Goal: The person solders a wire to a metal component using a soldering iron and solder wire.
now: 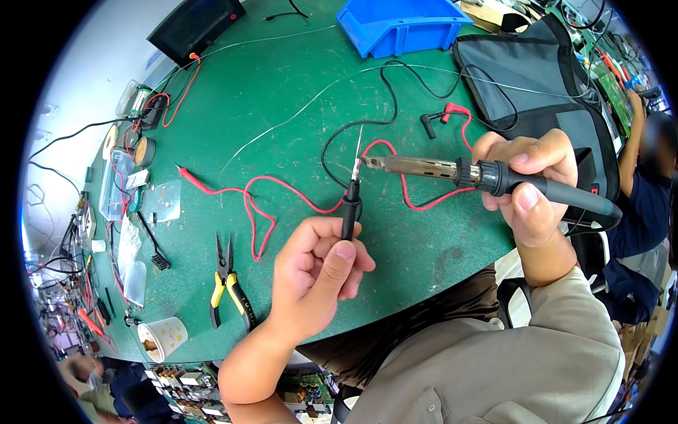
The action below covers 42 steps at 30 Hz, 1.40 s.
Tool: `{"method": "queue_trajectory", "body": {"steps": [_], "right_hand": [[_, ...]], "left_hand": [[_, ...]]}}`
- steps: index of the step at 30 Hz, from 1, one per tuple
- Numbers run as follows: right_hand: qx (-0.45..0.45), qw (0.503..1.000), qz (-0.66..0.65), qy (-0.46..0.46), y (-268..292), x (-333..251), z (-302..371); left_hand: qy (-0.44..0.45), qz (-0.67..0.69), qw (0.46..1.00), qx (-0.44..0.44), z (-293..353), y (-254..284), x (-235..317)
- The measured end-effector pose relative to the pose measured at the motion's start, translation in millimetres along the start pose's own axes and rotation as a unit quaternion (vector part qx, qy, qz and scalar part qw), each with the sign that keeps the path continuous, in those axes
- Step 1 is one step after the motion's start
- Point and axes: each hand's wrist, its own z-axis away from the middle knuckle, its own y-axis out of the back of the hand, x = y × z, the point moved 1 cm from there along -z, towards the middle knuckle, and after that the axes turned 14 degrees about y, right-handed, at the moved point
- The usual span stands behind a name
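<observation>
Left hand [321,272]: pinching black probe [352,192] upright | Right hand [533,173]: grasping soldering iron [482,177] | Tip contact: unclear | Technique: steady both, fingers behind bare metal

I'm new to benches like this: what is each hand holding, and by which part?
The left hand holds a black test probe by its lower handle; the right hand holds a soldering iron by its dark handle.

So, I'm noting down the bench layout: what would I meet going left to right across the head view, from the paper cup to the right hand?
Paper cup → yellow-and-black pliers → left hand, holding a black-handled probe → black angled plug → right hand, holding a soldering iron.
</observation>
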Motion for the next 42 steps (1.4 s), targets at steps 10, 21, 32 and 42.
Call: {"method": "queue_trajectory", "body": {"steps": [10, 21, 32, 42], "right_hand": [[-0.004, 1.0, 0.012, 0.004, -1.7, 0.0, 0.0], [-0.013, 1.0, 0.004, 0.011, -0.8, 0.7, 0.7], [-0.013, 1.0, 0.012, 0.018, 0.1, 0.0, 0.6], [-0.018, 1.0, 0.017, 0.014, -0.4, -1.0, 0.4]], "left_hand": [[0.006, 0.001, 1.0, 0.002, 0.9, -1.4, 1.9], [0.001, 0.008, 1.0, 0.004, 1.4, -0.2, 1.7], [0.006, 0.002, 1.0, 0.01, 1.9, -1.2, 3.1], [0.005, 0.007, 1.0, 0.009, 2.1, -1.3, 2.9]]}}
